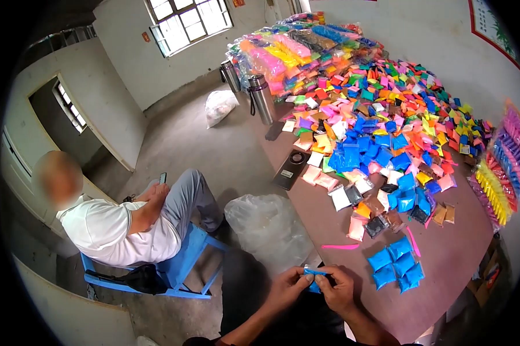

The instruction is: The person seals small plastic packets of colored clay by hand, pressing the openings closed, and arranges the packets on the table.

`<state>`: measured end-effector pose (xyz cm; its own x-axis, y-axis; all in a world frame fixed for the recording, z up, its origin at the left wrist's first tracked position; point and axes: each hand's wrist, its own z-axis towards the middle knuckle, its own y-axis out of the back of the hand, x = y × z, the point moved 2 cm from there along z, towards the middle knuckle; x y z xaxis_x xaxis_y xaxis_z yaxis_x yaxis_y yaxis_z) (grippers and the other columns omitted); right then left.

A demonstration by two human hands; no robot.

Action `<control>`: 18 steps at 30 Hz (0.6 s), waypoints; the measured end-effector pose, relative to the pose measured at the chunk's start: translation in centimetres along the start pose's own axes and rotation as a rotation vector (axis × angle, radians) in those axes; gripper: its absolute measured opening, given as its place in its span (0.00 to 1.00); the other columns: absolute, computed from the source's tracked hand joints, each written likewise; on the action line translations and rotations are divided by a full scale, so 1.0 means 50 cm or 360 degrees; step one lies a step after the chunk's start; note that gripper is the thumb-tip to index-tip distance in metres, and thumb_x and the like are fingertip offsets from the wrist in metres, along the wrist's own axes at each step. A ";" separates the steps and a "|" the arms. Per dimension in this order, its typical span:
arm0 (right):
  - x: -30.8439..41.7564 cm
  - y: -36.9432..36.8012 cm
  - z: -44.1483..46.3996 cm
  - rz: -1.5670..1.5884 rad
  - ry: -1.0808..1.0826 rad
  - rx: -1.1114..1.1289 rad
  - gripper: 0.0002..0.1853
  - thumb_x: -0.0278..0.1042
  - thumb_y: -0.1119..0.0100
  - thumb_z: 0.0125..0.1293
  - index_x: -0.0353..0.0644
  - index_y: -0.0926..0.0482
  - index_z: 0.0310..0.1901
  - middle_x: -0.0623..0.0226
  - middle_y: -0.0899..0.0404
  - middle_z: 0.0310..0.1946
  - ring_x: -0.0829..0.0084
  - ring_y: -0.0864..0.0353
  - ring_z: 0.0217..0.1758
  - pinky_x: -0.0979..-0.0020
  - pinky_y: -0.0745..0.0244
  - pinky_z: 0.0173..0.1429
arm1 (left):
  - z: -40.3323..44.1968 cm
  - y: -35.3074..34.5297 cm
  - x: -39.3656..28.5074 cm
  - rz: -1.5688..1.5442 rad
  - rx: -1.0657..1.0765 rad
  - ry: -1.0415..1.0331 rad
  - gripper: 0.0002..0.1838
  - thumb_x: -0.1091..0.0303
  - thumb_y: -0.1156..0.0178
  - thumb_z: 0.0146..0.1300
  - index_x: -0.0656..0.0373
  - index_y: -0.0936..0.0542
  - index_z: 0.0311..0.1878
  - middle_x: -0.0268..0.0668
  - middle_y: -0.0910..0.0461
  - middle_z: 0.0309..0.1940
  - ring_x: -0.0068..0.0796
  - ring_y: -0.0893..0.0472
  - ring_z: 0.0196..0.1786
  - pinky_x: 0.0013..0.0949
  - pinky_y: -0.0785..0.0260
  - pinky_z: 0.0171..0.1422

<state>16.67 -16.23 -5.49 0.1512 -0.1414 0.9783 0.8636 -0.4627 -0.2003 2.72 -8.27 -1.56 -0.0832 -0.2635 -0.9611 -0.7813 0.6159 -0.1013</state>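
Between the fingertips of my left hand and my right hand is a small blue packet, pinched from both sides over my lap at the table's edge. My thumbs and fingers cover much of it. Right of my hands, several blue packets lie grouped in rows on the brown table. Just beyond them are a pink plastic stick and a second pink stick.
A large heap of coloured packets covers the far table, with bagged bundles behind. A phone and steel flasks stand along the left edge. A clear plastic bag is on the floor. A person sits on a blue chair.
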 end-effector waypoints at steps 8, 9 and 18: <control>0.012 0.000 0.001 -0.0042 -0.0075 0.0005 0.08 0.25 0.34 0.66 0.35 0.16 0.46 0.67 0.17 0.39 0.79 0.22 0.41 0.76 0.25 0.46 | -0.002 0.002 -0.008 0.0007 0.0004 -0.0035 0.11 0.66 0.40 0.74 0.65 0.20 0.50 0.29 0.19 0.38 0.16 0.23 0.42 0.23 0.30 0.48; 0.013 0.000 0.002 -0.0045 -0.0077 0.0004 0.08 0.25 0.34 0.66 0.35 0.16 0.46 0.67 0.17 0.39 0.79 0.22 0.41 0.76 0.25 0.46 | -0.001 -0.002 -0.004 0.0003 0.0005 -0.0033 0.11 0.66 0.40 0.74 0.65 0.20 0.50 0.29 0.19 0.38 0.16 0.23 0.42 0.23 0.30 0.48; 0.035 -0.009 0.003 -0.0241 0.0112 -0.0021 0.08 0.26 0.34 0.66 0.35 0.16 0.45 0.67 0.18 0.37 0.78 0.21 0.39 0.75 0.26 0.44 | 0.010 0.006 0.031 0.0017 -0.0208 -0.0124 0.07 0.69 0.35 0.70 0.62 0.16 0.44 0.28 0.18 0.33 0.15 0.23 0.34 0.21 0.31 0.40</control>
<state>16.61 -16.12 -3.69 -0.0150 -0.1299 0.9914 0.8675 -0.4948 -0.0517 2.69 -8.13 -3.22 -0.0476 -0.1963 -0.9794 -0.8549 0.5151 -0.0617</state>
